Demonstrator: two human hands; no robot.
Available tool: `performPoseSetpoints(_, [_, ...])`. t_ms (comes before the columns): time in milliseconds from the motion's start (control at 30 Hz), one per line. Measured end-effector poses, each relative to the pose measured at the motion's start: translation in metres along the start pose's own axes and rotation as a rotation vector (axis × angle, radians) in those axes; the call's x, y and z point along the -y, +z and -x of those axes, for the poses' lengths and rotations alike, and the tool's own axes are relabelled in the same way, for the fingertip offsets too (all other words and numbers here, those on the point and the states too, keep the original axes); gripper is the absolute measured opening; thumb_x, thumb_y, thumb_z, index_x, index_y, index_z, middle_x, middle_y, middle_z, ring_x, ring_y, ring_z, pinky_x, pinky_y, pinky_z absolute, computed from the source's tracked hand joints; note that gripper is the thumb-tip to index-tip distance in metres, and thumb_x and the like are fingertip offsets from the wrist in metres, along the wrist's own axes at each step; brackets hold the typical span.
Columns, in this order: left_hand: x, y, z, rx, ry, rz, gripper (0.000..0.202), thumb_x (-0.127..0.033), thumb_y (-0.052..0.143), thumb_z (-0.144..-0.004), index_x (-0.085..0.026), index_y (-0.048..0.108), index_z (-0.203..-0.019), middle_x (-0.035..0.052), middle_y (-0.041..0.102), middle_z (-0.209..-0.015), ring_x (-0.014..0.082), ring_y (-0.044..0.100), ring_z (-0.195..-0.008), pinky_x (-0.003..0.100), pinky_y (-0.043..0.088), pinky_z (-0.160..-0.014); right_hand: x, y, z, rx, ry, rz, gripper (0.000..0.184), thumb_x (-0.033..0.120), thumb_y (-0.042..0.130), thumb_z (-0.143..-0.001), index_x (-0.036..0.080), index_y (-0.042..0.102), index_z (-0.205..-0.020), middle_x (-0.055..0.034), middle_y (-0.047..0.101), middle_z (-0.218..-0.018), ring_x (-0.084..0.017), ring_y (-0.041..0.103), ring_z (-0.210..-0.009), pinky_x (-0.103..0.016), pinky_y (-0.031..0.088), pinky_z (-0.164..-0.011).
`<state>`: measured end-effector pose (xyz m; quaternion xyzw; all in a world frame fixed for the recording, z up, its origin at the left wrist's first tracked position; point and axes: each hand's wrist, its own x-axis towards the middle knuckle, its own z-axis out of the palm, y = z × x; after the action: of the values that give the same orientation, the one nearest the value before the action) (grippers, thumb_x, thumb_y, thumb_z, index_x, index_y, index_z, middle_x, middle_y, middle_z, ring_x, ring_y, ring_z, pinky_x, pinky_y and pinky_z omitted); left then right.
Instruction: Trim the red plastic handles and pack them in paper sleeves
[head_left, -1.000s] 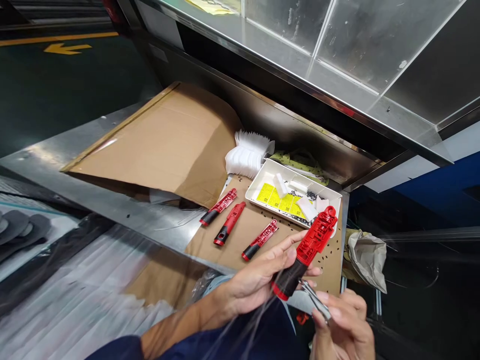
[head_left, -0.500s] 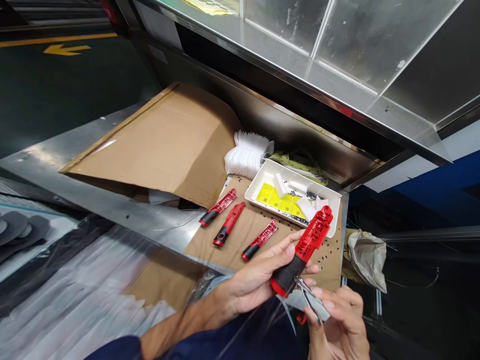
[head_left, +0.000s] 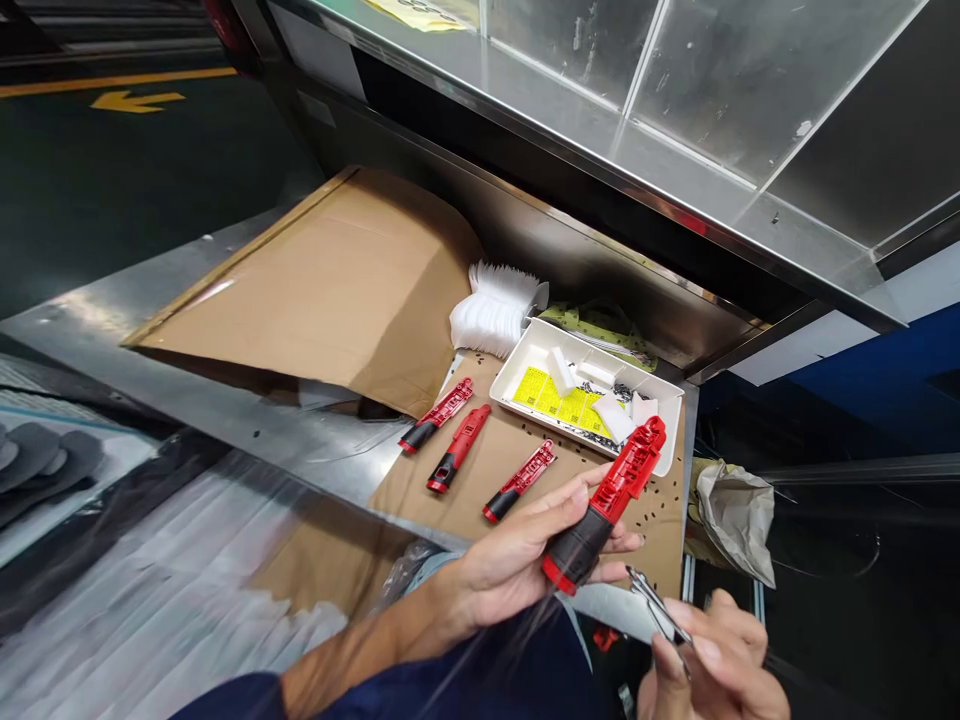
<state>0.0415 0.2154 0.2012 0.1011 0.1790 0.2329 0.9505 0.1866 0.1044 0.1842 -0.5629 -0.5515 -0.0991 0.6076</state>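
My left hand [head_left: 517, 550] holds a red and black plastic tool housing [head_left: 604, 510], its ribbed inner side facing up and its red end tilted up and away. My fingers wrap round its black lower part. Lower right, my right hand [head_left: 720, 655] pinches a small shiny metal tool that looks like nail clippers [head_left: 656, 605]. The clippers' tip is apart from the housing, just right of its black end. Beyond my left hand lie three similar pieces on the cardboard: a housing [head_left: 519, 480], another housing [head_left: 459, 447] and a third housing [head_left: 436, 415].
A white tray [head_left: 517, 400] with yellow labels, white blocks and small dark bits stands behind the housings. Left of it are stacked white foam sheets [head_left: 491, 315] and a large cardboard box [head_left: 315, 290]. Dark specks dot the cardboard mat [head_left: 420, 490]. A paper bag [head_left: 739, 515] hangs at right.
My right hand has drawn the clippers away from the housing's black end, toward the lower right. The housing has turned slightly in my left hand.
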Motion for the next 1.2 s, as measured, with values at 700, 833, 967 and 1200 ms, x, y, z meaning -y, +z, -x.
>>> performPoseSetpoints(700, [0.001,0.001,-0.002,0.003,0.011,0.009,0.071,-0.041,0.084,-0.083,-0.022,0.055,-0.145,0.0078,0.079,-0.098,0.0251,0.075,-0.107,0.031,0.056,-0.088,0.0,0.006,-0.003,0.185,-0.132,0.032,0.018,0.018,0.079,-0.087,0.021,0.062,-0.089,0.0002,0.079,-0.079,-0.016,0.06,-0.066,-0.039,0.044,-0.089])
performPoseSetpoints(833, [0.001,0.001,-0.001,0.017,0.002,0.013,0.07,-0.041,0.08,-0.086,-0.023,0.052,-0.149,0.0077,0.078,-0.101,0.0237,0.074,-0.107,0.033,0.056,-0.091,-0.006,-0.001,0.0,0.033,-0.083,0.02,0.022,0.022,0.08,-0.086,0.023,0.058,-0.087,0.002,0.076,-0.072,-0.018,0.059,-0.069,-0.042,0.046,-0.089])
performPoseSetpoints(967, [0.001,0.0,-0.001,0.006,0.014,0.022,0.068,-0.041,0.079,-0.087,-0.026,0.053,-0.149,0.0072,0.078,-0.107,0.0235,0.074,-0.106,0.033,0.055,-0.088,-0.005,-0.002,-0.003,0.119,-0.066,0.049,0.021,0.024,0.08,-0.087,0.023,0.06,-0.09,-0.0003,0.077,-0.076,-0.02,0.062,-0.074,-0.042,0.047,-0.087])
performPoseSetpoints(1200, [-0.001,0.005,-0.001,0.009,0.013,0.01,0.079,-0.043,0.084,-0.082,-0.023,0.051,-0.15,0.0078,0.079,-0.098,0.0263,0.073,-0.109,0.037,0.054,-0.094,0.01,0.014,-0.003,0.09,0.017,0.06,0.017,0.028,0.077,-0.091,0.023,0.061,-0.088,-0.0005,0.077,-0.078,-0.019,0.062,-0.074,-0.045,0.045,-0.093])
